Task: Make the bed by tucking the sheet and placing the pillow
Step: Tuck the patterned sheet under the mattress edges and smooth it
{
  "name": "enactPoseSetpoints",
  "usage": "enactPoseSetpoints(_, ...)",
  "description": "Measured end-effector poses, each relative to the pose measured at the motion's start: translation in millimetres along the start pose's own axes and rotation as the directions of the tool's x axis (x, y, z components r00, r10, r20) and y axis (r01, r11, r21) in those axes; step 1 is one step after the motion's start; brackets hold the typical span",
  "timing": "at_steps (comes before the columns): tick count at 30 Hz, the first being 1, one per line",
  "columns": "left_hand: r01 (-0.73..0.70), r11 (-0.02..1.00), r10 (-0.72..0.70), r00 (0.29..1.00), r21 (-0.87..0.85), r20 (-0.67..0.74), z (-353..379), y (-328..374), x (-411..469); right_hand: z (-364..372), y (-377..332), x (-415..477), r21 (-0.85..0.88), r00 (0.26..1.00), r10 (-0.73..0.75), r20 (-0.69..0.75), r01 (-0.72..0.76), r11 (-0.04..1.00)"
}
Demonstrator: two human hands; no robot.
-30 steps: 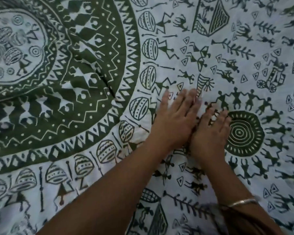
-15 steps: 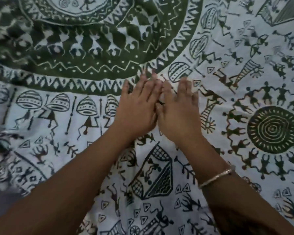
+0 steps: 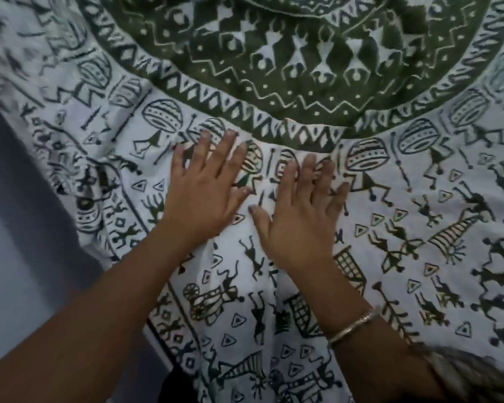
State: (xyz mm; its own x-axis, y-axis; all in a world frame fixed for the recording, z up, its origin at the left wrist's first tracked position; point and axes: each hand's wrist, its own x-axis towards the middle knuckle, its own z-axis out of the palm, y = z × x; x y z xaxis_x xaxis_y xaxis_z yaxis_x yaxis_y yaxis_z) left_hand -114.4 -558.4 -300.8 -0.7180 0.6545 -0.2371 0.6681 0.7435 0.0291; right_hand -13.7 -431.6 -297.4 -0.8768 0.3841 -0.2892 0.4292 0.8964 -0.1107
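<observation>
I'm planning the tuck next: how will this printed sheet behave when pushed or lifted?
Probably floppy: the sheet ripples into folds between the left hand and right hand. Likely light, since its edge hangs limp at lower left. Pushed, it may bunch up.

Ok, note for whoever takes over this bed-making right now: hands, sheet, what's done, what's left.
Left hand: open, flat, fingers spread, pressing on the sheet.
Right hand: open, flat on the sheet beside the left, not touching it.
Sheet: spread out; a crease runs between the hands; its left edge looks rumpled and untucked.
Pillow: not in view.
Done: sheet laid out. Left: smooth the crease, tuck the edges, place the pillow.
</observation>
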Motion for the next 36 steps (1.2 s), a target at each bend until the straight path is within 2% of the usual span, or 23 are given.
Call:
enactPoseSetpoints(3, 0.086, 0.995, -0.087, 0.996, -0.041, -0.009, 0.4, -24.1, -11.2, 2.3, -31.5, -4.6, -0.069, 0.976, -0.213, 0.048, 0.216, 0.974)
enactPoseSetpoints(4, 0.134, 0.989, -0.135, 0.991, -0.067, -0.012, -0.7, -29.1, -15.7, 2.2, -39.5, -4.6, -0.061, 0.969, -0.244, 0.050, 0.247, 0.967)
enactPoseSetpoints(6, 0.180, 0.980, -0.181, 0.984, -0.087, -0.003, -0.2, -38.4, -29.9, 1.9, -50.6, -4.3, -0.033, 0.977, -0.208, 0.040, 0.209, 0.977)
enactPoseSetpoints(9, 0.152, 0.987, -0.150, 0.988, -0.060, 0.037, 11.2, -50.2, -58.1, 6.8, -65.7, -11.6, 0.020, 0.994, -0.096, 0.051, 0.095, 0.995)
enactPoseSetpoints(12, 0.195, 0.974, -0.196, 0.981, -0.115, -0.002, 17.3, -63.6, -73.1, 8.6, -89.3, -16.2, 0.057, 0.983, -0.164, 0.079, 0.160, 0.985)
enactPoseSetpoints(14, 0.247, 0.956, -0.257, 0.965, -0.158, -0.047, 18.6, -68.7, -77.3, 7.6, -99.6, -14.7, 0.056, 0.974, -0.211, 0.080, 0.207, 0.977)
enactPoseSetpoints(17, 0.302, 0.934, -0.337, 0.923, -0.191, -0.186, 19.9, -71.2, -82.1, 0.8, -110.1, -6.7, 0.025, 0.996, -0.082, -0.035, 0.083, 0.996)
enactPoseSetpoints(19, 0.324, 0.927, -0.369, 0.873, -0.187, -0.318, 20.4, -72.6, -82.8, -2.2, -120.6, -0.9, 0.007, 0.996, -0.067, -0.053, 0.068, 0.998)
enactPoseSetpoints(22, 0.364, 0.922, -0.387, 0.857, -0.134, -0.340, 17.0, -79.4, -83.4, -1.4, -138.2, 9.0, 0.064, 0.980, -0.197, 0.002, 0.196, 0.979)
enactPoseSetpoints(23, 0.407, 0.901, -0.434, 0.848, -0.152, -0.303, 15.4, -84.9, -85.9, -2.4, -144.7, 11.3, 0.101, 0.968, -0.250, 0.014, 0.247, 0.964)
enactPoseSetpoints(25, 0.547, 0.805, -0.590, 0.781, -0.229, -0.206, 10.8, -99.5, -96.1, -3.5, -160.7, 12.1, 0.141, 0.923, -0.384, 0.007, 0.379, 0.914)
enactPoseSetpoints(27, 0.600, 0.750, -0.654, 0.737, -0.279, -0.171, 8.8, -109.9, -108.1, -1.5, -173.4, 7.2, 0.139, 0.882, -0.471, -0.028, 0.470, 0.872)
enactPoseSetpoints(29, 0.491, 0.811, -0.565, 0.798, -0.318, -0.209, 6.9, -109.3, -113.3, 1.6, -175.5, 2.5, 0.197, 0.893, -0.438, -0.107, 0.451, 0.870)
enactPoseSetpoints(30, 0.422, 0.840, -0.510, 0.828, -0.340, -0.234, 6.0, -106.7, -111.6, 2.8, -172.3, 0.9, 0.253, 0.919, -0.366, -0.146, 0.393, 0.884)
enactPoseSetpoints(32, 0.370, 0.841, -0.476, 0.853, -0.395, -0.216, 6.8, -101.7, -103.1, 4.4, -161.6, 1.1, 0.331, 0.977, -0.165, -0.132, 0.200, 0.922)
enactPoseSetpoints(33, 0.394, 0.817, -0.499, 0.849, -0.421, -0.174, 8.4, -100.4, -97.7, 5.6, -157.2, 1.9, 0.304, 0.992, -0.089, -0.088, 0.112, 0.946)
enactPoseSetpoints(34, 0.426, 0.793, -0.526, 0.840, -0.436, -0.135, 10.4, -99.4, -92.9, 6.4, -153.8, 2.2, 0.226, 0.996, -0.074, -0.049, 0.083, 0.970)
enactPoseSetpoints(36, 0.429, 0.787, -0.537, 0.830, -0.443, -0.151, 14.0, -98.6, -87.5, 7.9, -153.8, 2.1, 0.075, 0.977, -0.211, -0.017, 0.211, 0.975)
